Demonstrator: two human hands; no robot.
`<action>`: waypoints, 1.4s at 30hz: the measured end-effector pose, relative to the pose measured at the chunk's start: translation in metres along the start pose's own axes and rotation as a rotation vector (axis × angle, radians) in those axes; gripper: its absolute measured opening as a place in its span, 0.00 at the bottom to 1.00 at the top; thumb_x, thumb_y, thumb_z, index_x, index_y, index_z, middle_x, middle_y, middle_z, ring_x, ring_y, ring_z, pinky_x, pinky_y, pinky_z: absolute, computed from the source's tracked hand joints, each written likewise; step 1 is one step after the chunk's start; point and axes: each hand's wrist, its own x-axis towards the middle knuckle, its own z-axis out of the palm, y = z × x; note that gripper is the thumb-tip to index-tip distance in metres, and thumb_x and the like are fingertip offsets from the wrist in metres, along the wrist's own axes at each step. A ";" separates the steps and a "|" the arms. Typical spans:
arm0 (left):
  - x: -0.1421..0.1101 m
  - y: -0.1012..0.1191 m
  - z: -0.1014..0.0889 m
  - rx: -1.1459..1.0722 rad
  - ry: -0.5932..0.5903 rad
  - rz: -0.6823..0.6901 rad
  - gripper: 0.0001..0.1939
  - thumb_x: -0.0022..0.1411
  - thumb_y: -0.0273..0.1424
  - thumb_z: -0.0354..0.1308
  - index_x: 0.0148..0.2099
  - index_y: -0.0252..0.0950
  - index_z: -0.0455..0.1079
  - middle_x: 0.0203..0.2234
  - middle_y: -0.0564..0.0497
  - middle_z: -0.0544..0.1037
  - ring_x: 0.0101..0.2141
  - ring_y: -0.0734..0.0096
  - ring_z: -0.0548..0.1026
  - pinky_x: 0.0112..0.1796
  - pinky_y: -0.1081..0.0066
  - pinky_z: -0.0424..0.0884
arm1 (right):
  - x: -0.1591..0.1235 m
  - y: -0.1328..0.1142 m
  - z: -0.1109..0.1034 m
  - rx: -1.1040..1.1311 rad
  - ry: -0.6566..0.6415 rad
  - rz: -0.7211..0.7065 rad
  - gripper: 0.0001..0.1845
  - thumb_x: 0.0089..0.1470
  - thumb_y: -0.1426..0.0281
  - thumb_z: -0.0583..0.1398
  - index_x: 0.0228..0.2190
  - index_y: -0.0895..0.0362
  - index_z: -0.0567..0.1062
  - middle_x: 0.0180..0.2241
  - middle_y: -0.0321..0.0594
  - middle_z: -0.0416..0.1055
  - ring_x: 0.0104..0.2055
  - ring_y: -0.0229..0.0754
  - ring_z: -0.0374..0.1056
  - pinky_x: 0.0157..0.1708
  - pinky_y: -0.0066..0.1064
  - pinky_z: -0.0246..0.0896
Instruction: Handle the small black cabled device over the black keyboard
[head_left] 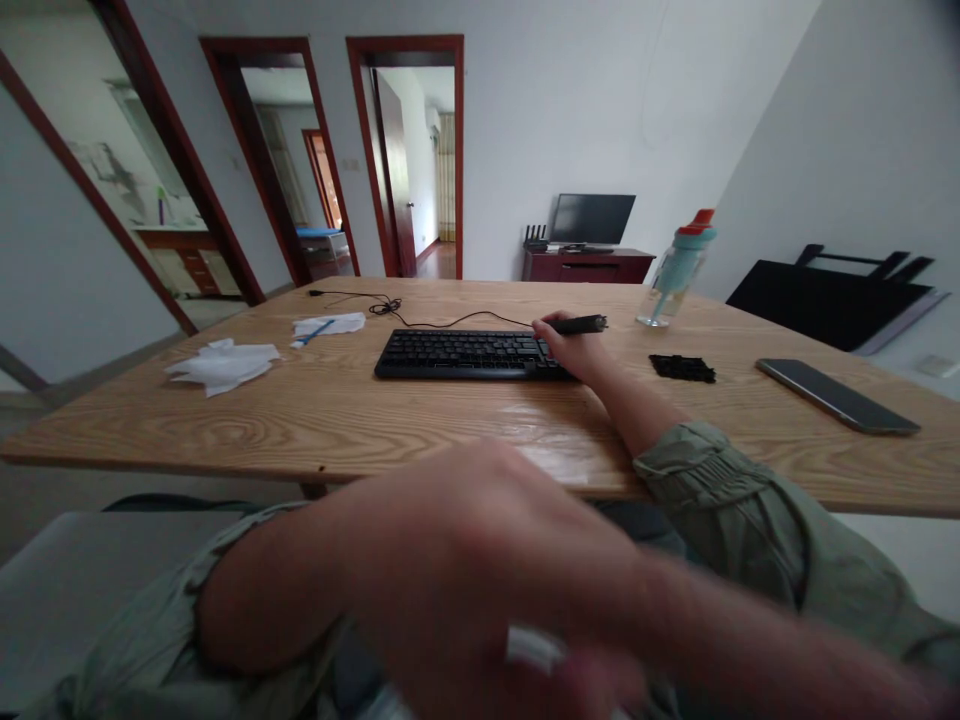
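My right hand [574, 350] reaches across the wooden table [300, 420] to the right end of a black keyboard [465, 354]. It grips a black pen-shaped tool [581, 324] that lies level over the keyboard's far right corner. My left hand [480, 570] is close to the camera, below the table's near edge, and is badly blurred. A small white thing [532, 646] shows under it; I cannot tell whether the hand holds it.
Crumpled white tissues [223, 364] and a tissue with a blue stick [327, 326] lie to the left. A small black piece [682, 368], a dark phone [836, 396] and a teal bottle [675, 270] stand to the right. The keyboard's cable [390, 306] runs behind it.
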 end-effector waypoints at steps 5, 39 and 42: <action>0.038 -0.119 0.002 0.120 0.155 -0.233 0.15 0.62 0.32 0.54 0.49 0.38 0.76 0.27 0.52 0.79 0.26 0.76 0.73 0.30 0.74 0.68 | -0.002 -0.013 0.007 0.105 -0.035 -0.040 0.19 0.56 0.53 0.59 0.32 0.57 0.75 0.29 0.43 0.75 0.31 0.43 0.69 0.34 0.35 0.65; 0.027 -0.221 -0.006 0.125 0.101 -0.527 0.20 0.62 0.44 0.55 0.46 0.33 0.73 0.36 0.46 0.78 0.34 0.67 0.73 0.39 0.68 0.69 | 0.003 -0.045 0.023 0.389 -0.171 -0.099 0.35 0.54 0.49 0.60 0.56 0.57 0.68 0.31 0.40 0.74 0.24 0.34 0.62 0.22 0.26 0.57; 0.025 -0.221 -0.003 0.071 0.072 -0.496 0.21 0.63 0.43 0.55 0.51 0.35 0.72 0.38 0.47 0.79 0.36 0.68 0.74 0.41 0.68 0.70 | 0.003 -0.043 0.023 0.415 -0.161 -0.101 0.33 0.54 0.50 0.60 0.55 0.57 0.68 0.29 0.37 0.73 0.23 0.33 0.60 0.21 0.25 0.55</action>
